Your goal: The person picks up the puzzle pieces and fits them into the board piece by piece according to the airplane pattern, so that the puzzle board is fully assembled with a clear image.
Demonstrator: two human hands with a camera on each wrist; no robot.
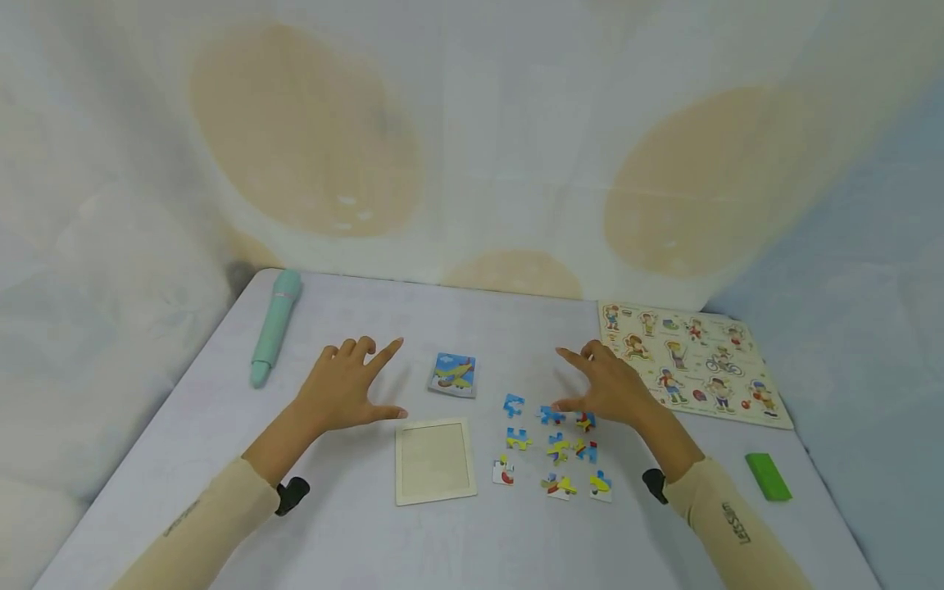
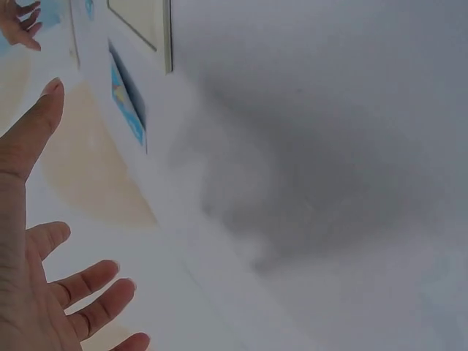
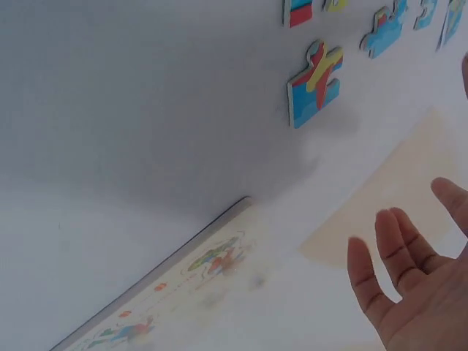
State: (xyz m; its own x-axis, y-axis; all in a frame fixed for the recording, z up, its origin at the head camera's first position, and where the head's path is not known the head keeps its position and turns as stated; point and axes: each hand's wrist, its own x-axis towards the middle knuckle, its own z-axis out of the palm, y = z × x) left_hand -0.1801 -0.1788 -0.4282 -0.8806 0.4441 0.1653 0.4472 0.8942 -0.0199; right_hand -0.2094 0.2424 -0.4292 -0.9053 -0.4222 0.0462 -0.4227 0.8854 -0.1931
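Nearest me, beige sleeves [image 1: 210,524] lead to a left hand [image 1: 342,392] and a right hand [image 1: 612,387] above the table [image 1: 354,524], thumb and forefinger parted on each. Puzzle pieces [image 1: 558,449] lie just right of the wooden tray [image 1: 437,461]; a picture card [image 1: 453,375] sits just beyond it, a turquoise microphone [image 1: 276,328] well left, a figure board [image 1: 692,365] and green block [image 1: 769,477] well right.

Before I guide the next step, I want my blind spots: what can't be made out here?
- Head view: picture board, left side partly hidden by the right hand.
- Head view: left sleeve lettering, too blurred to read.
- Left wrist view: wooden tray, cut off by the top edge.
- Right wrist view: red-and-blue puzzle piece, cut off by the top edge; board figures, blurred.
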